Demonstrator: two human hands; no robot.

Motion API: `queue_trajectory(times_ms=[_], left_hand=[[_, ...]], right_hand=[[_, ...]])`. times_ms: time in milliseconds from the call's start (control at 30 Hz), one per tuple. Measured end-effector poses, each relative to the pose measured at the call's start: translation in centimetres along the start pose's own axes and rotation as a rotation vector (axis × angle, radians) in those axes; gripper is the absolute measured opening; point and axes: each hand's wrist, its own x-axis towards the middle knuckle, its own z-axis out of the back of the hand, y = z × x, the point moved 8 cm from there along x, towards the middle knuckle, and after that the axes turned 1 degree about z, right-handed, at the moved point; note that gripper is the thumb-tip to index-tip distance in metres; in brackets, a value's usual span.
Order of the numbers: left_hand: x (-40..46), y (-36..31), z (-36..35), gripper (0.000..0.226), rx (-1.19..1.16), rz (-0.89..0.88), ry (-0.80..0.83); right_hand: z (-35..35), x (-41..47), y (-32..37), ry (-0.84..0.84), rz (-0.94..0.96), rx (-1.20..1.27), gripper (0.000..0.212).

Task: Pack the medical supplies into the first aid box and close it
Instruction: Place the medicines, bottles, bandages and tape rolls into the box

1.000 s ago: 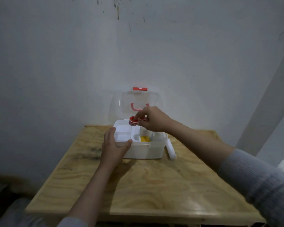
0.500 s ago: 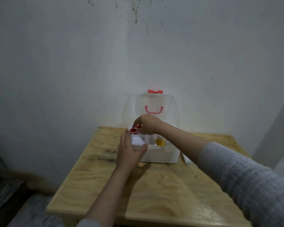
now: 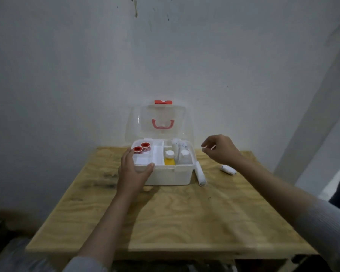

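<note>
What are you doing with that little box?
A person is packing a first aid box on a wooden table. The left hand steadies the box's front left corner. Two red tape rolls sit in its left tray, with a yellow bottle in the middle. The right hand is empty, hovering to the right above two white bandage rolls lying outside. The clear lid stands open.

Dim, flat indoor light with a cool grey cast on the far wall. A soft shadow lies on the counter under the left hand. Wide-angle bending shows at the right edge. The near sleeves are blurred, and the corners darken.
</note>
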Motion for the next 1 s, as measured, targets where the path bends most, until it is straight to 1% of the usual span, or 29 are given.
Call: queue_trajectory(times_ms=[67, 167, 233, 300, 367, 467, 533, 567, 633, 700, 733, 800, 900, 1000], left_hand=[[0.0, -0.1, 0.0, 0.082, -0.005, 0.004, -0.005], [0.0, -0.3, 0.0, 0.082, 0.007, 0.009, 0.002], [0.0, -0.3, 0.1, 0.082, 0.011, 0.015, 0.008], [0.0, -0.4, 0.1, 0.083, 0.021, 0.02, 0.02], [0.0, -0.4, 0.1, 0.083, 0.024, 0.03, 0.035], [0.2, -0.2, 0.1, 0.084, 0.028, 0.046, 0.054], [0.2, -0.1, 0.1, 0.085, 0.041, 0.054, 0.057], [0.3, 0.0, 0.0, 0.085, 0.048, 0.059, 0.056], [0.4, 0.1, -0.1, 0.086, 0.051, 0.061, 0.058], [0.4, 0.1, -0.2, 0.086, 0.05, 0.058, 0.062], [0.4, 0.2, -0.2, 0.086, 0.049, 0.057, 0.063], [0.3, 0.2, -0.1, 0.085, 0.044, 0.049, 0.064], [0.2, 0.1, 0.0, 0.085, 0.03, 0.037, 0.064], [0.2, 0.0, 0.0, 0.084, 0.03, 0.028, 0.069]], right_hand=[[-1.9, -1.9, -2.2, 0.037, -0.088, -0.013, 0.011], [-5.7, -4.6, -3.9, 0.104, -0.158, -0.013, 0.026], [-7.6, -5.8, -4.3, 0.097, -0.184, -0.001, 0.031], [-8.5, -6.5, -4.4, 0.03, -0.192, 0.043, 0.03], [-8.4, -7.1, -4.5, -0.08, -0.226, 0.132, 0.028], [-7.4, -8.3, -5.1, -0.256, -0.36, 0.397, 0.023], [-6.0, -9.2, -4.9, -0.397, -0.409, 0.526, 0.019], [-5.0, -9.5, -4.4, -0.47, -0.4, 0.572, 0.016], [-3.0, -10.1, -2.6, -0.593, -0.323, 0.671, 0.014], [-1.7, -10.5, 0.0, -0.634, -0.207, 0.739, 0.016], [-1.4, -10.5, 1.5, -0.617, -0.149, 0.749, 0.017], [-1.5, -10.0, 4.7, -0.527, -0.038, 0.701, 0.016], [-2.3, -8.5, 8.8, -0.38, 0.106, 0.53, 0.017], [-3.5, -6.4, 11.2, -0.285, 0.185, 0.297, 0.023]])
